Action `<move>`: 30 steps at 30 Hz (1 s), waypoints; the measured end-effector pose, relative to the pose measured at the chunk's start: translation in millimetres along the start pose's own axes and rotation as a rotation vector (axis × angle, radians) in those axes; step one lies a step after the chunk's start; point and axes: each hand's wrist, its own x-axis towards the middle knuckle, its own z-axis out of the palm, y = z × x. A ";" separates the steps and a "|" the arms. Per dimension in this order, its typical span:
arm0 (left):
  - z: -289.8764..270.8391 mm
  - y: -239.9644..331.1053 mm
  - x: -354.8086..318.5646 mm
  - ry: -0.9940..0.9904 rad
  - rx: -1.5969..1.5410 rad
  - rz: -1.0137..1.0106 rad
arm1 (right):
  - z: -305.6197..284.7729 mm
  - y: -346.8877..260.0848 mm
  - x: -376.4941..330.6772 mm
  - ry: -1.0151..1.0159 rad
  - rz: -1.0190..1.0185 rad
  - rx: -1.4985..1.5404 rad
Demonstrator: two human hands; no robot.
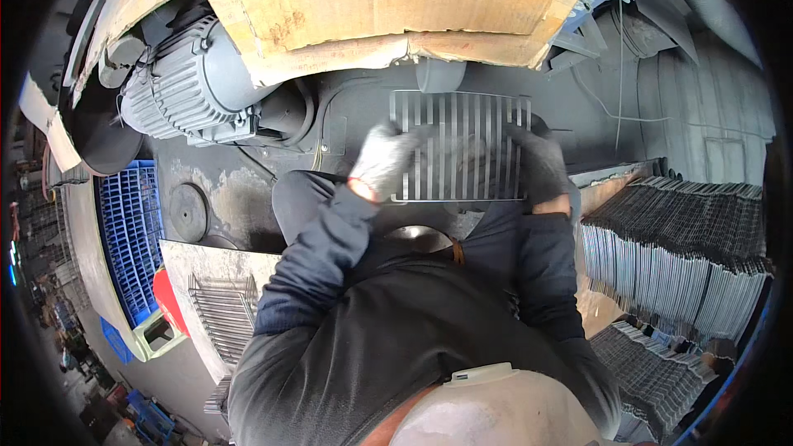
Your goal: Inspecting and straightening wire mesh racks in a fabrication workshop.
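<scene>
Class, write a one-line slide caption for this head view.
Two gloved hands, left hand and right hand, hold a slatted metal grille flat beside stacked grilles.

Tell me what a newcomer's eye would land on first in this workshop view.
First the slotted metal grille at centre, gripped at its sides by the gloved left hand and right hand. Next the ribbed grey electric motor at upper left, under a worn cardboard sheet. At right, long stacks of similar metal grilles stand on edge.
</scene>
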 end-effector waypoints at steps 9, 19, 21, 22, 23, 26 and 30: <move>-43.7 25.8 -13.6 -0.103 0.059 -0.005 | 23.3 15.0 13.3 0.000 -0.063 -0.388; -61.2 8.0 -13.9 -0.103 -0.352 -0.081 | 20.5 26.4 27.5 -0.266 -0.207 -0.897; -105.0 -9.8 -18.6 -0.030 -0.337 -0.079 | 93.5 15.1 3.3 -0.249 0.055 -0.626; -105.0 -13.6 -20.6 -0.043 -0.337 -0.066 | 94.1 2.4 -7.5 -0.261 0.049 -0.630; -100.5 -16.1 -19.3 -0.060 -0.337 -0.053 | 84.9 -10.7 -20.0 -0.178 0.043 -0.603; -24.4 2.2 -8.6 -0.139 0.161 0.030 | 27.2 -33.9 -52.3 0.018 -0.246 -0.182; 50.7 46.6 -72.0 -0.368 -0.141 0.040 | -47.7 -68.1 -93.9 0.182 -0.355 -0.361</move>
